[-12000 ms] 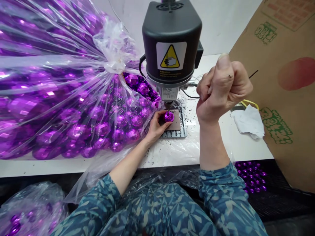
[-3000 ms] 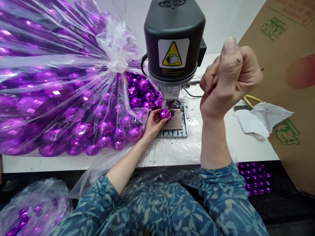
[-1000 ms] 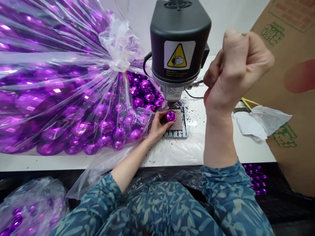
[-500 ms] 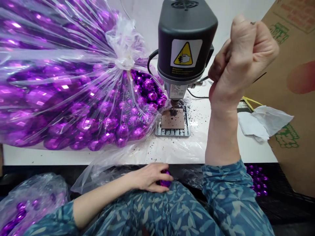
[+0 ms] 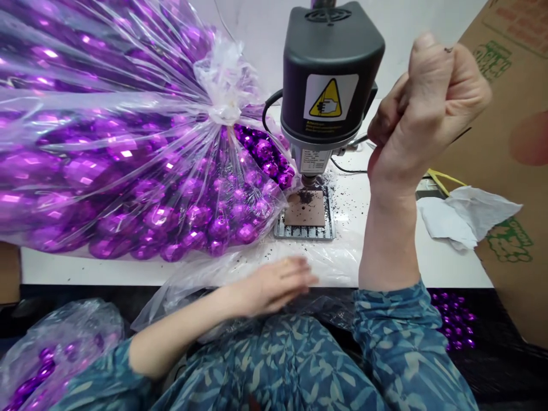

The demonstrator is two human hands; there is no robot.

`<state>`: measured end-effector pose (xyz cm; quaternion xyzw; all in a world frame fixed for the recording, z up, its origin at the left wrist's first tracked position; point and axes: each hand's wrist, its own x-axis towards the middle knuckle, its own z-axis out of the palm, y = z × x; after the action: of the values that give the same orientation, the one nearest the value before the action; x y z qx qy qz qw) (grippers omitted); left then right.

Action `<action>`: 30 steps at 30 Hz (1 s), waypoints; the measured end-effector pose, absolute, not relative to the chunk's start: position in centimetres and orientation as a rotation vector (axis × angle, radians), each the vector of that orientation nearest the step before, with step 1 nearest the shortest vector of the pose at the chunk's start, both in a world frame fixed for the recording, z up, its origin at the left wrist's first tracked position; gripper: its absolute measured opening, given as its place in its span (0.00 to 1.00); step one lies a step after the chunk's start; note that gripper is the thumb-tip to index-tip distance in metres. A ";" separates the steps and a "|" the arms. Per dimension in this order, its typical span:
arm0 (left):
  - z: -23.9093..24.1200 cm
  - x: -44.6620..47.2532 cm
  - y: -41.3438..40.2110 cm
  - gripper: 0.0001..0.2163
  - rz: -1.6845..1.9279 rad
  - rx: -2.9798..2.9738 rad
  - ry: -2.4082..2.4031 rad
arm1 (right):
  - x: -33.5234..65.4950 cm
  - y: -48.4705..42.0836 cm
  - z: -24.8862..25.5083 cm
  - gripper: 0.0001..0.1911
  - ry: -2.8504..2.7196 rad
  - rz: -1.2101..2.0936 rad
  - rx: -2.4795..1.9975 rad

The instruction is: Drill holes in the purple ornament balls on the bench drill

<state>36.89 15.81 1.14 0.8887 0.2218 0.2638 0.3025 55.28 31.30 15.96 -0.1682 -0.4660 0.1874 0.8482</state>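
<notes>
My right hand (image 5: 428, 108) is raised in a fist, shut on the thin lever of the small drill press (image 5: 331, 74); the lever's dark rod sticks out on both sides of the fist. My left hand (image 5: 274, 285) is low at the table's front edge, blurred by motion, fingers stretched out with nothing visible in them. The brown work plate (image 5: 305, 208) under the drill chuck (image 5: 308, 180) is bare, with dark shavings around it. A big clear bag of purple faceted balls (image 5: 128, 160) lies just left of the plate.
A cardboard box (image 5: 514, 171) leans at the right, with a crumpled white cloth (image 5: 462, 214) beside it on the white table (image 5: 428, 262). Another bag of purple balls (image 5: 43, 365) sits at lower left. More purple balls (image 5: 456, 322) lie below the table's right edge.
My left hand took the purple ball off the plate down to my lap, let it go, and now rises toward the table without it. My right fist has risen a little.
</notes>
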 end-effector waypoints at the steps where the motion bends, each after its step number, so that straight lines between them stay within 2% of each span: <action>1: 2.0 37.5 18.0 0.17 0.882 2.426 0.718 | 55.3 31.2 15.9 0.25 -0.983 0.400 -0.365; 2: 2.7 37.9 20.2 0.18 0.997 2.478 0.882 | 55.3 31.2 15.9 0.25 -0.989 0.409 -0.381; 3: 3.3 38.2 22.3 0.20 0.915 2.503 1.101 | 55.3 31.1 15.9 0.25 -0.990 0.410 -0.394; 6: 4.8 38.6 26.9 0.21 0.392 2.487 1.647 | 55.3 31.0 15.8 0.25 -0.998 0.385 -0.434; 9: 6.3 38.3 28.1 0.16 0.010 2.385 1.977 | 55.4 31.1 15.6 0.26 -1.029 0.336 -0.448; 11: 6.7 38.1 28.1 0.15 -0.118 2.344 2.054 | 55.4 31.2 15.5 0.28 -1.045 0.320 -0.434; 14: 6.4 38.3 28.3 0.18 -0.268 2.341 1.991 | 55.4 31.3 15.4 0.29 -1.042 0.287 -0.442; 17: 5.5 39.2 29.1 0.18 -0.310 2.394 1.964 | 55.4 31.4 15.5 0.28 -1.033 0.270 -0.515; 23: 4.6 39.7 29.1 0.22 -0.082 2.413 1.965 | 55.5 31.1 15.4 0.33 -1.077 0.272 -0.550; 27: 5.0 38.0 26.2 0.21 0.619 2.380 1.954 | 55.4 31.1 15.4 0.36 -1.073 0.278 -0.564; 30: 4.6 38.0 22.3 0.21 1.193 2.093 1.683 | 55.4 31.0 15.4 0.37 -1.072 0.278 -0.581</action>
<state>38.05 22.26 4.64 0.7085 0.5698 0.4040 0.1013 55.38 31.00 15.39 -0.2719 -0.5017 0.1303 0.8108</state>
